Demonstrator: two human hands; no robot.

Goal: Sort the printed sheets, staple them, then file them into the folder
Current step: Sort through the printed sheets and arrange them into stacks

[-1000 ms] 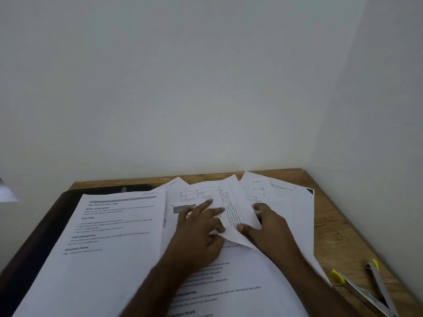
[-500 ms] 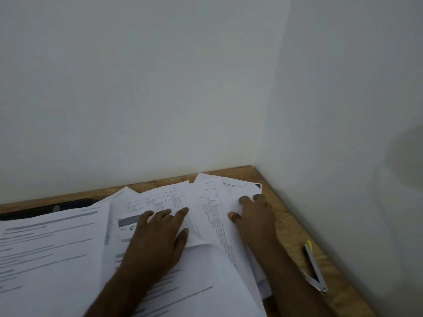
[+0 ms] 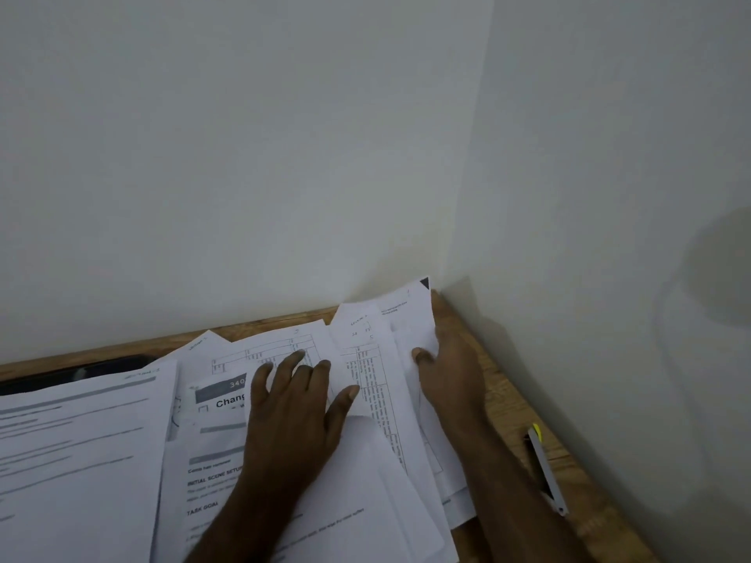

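Printed sheets (image 3: 378, 473) lie spread in a messy, overlapping pile on the wooden desk (image 3: 512, 392), filling most of it up to the corner where two white walls meet. The left hand (image 3: 296, 412) lies flat on the middle sheets with its fingers spread out and straight, holding nothing, while the right hand (image 3: 451, 371) grips the far right sheet (image 3: 410, 314), thumb on top and fingers tucked under its edge. A stapler (image 3: 546, 469) with a yellow tip lies on the desk by the right wall, and a dark folder (image 3: 81, 371) peeks out behind the left sheets.
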